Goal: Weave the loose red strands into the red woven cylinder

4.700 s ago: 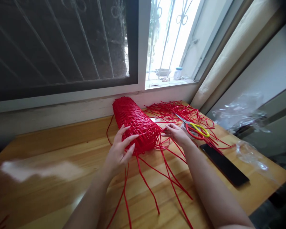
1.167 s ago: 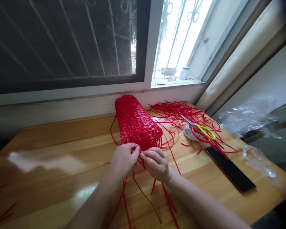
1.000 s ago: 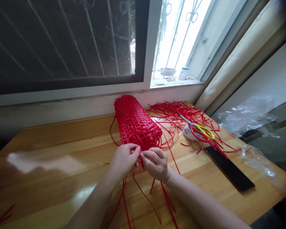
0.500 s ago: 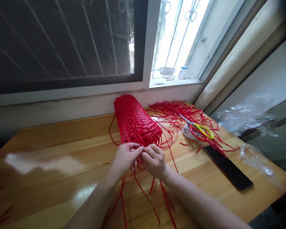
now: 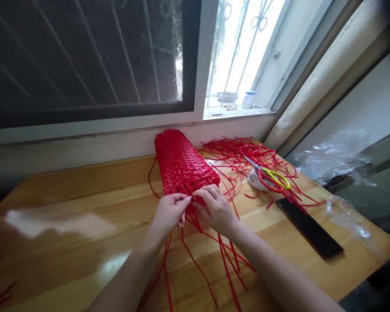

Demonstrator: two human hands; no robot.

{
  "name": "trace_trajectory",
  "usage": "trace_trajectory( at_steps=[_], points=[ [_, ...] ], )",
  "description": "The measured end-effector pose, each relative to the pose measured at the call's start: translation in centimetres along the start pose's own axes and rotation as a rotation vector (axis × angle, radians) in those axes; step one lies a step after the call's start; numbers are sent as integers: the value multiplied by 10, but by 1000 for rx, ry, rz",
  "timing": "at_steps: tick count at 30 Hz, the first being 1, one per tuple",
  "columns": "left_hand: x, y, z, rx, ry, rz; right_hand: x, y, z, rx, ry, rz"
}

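A red woven basket (image 5: 185,162) lies on its side on the wooden table, its near end toward me. At that end my left hand (image 5: 171,211) pinches a red strand between thumb and finger. My right hand (image 5: 214,208) is beside it, fingers bent over the basket's near edge, fingertips close to the left thumb; what they grip is partly hidden. Several loose red strands (image 5: 199,271) run from the basket's end under my hands and trail toward me across the table.
To the right lies a heap of red strands (image 5: 227,149). Scissors (image 5: 273,177) with red and yellow handles rest on a white roll (image 5: 255,180). A black phone (image 5: 310,227) and clear plastic wrap (image 5: 347,221) lie further right. A window (image 5: 240,56) stands behind the table.
My right hand has shifted slightly up and its fingers have stretched forward over the basket's edge. Strands below it have spread to the right. My left hand keeps its pinch.
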State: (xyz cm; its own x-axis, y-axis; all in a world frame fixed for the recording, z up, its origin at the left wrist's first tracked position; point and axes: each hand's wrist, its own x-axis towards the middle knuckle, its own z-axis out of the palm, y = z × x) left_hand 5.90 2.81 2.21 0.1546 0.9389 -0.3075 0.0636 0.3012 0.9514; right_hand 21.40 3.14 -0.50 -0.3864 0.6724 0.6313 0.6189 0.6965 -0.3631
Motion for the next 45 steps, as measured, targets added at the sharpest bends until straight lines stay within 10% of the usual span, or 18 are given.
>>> trace_trajectory(
  at_steps=[12, 26, 45],
  points=[
    [2, -2, -6, -40, -77, -11, -2, 3, 9, 76, 51, 57],
    [-1, 1, 2, 119, 9, -7, 8, 15, -4, 539, -11, 528],
    [-9, 3, 1, 218, -33, 14, 8, 75, -62, -13, 335, 701]
  ],
)
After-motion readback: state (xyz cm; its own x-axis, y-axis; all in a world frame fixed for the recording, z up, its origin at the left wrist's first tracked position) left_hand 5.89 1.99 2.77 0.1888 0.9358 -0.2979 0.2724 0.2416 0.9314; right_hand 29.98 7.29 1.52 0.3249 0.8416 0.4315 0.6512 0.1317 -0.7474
